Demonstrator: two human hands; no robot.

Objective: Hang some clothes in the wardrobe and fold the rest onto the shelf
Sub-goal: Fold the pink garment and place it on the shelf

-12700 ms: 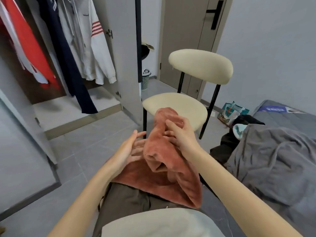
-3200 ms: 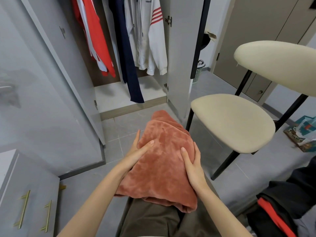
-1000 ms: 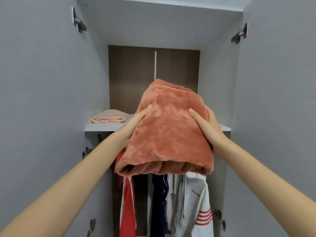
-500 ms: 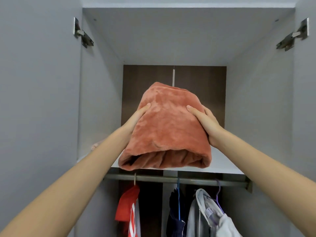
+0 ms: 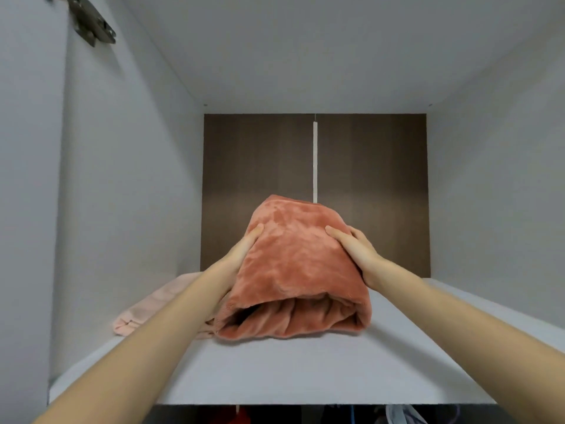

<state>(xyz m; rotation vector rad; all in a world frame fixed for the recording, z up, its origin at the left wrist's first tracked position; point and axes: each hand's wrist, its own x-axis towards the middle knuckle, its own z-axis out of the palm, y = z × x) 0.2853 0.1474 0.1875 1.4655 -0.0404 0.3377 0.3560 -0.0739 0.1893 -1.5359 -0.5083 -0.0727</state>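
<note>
Both hands clasp the folded rust-pink fleece garment (image 5: 298, 270) from its sides: left hand (image 5: 241, 254) flat along its 9 o'clock flank, thumb over the top; right hand (image 5: 356, 252) at 3 o'clock, fingers curled over the upper face. Garment sits between the hands, front edge resting on the white shelf (image 5: 275, 371), open folds facing the camera. Pale pink folded cloth (image 5: 146, 310) lies on the shelf at the garment's 9 o'clock, just beside it, partly hidden by the left forearm. Grey wardrobe side walls, dark brown back panel (image 5: 260, 185) at 12 o'clock. Metal hinge (image 5: 91, 21) at upper left. Hanging clothes peek below the shelf edge, too cropped to tell.
</note>
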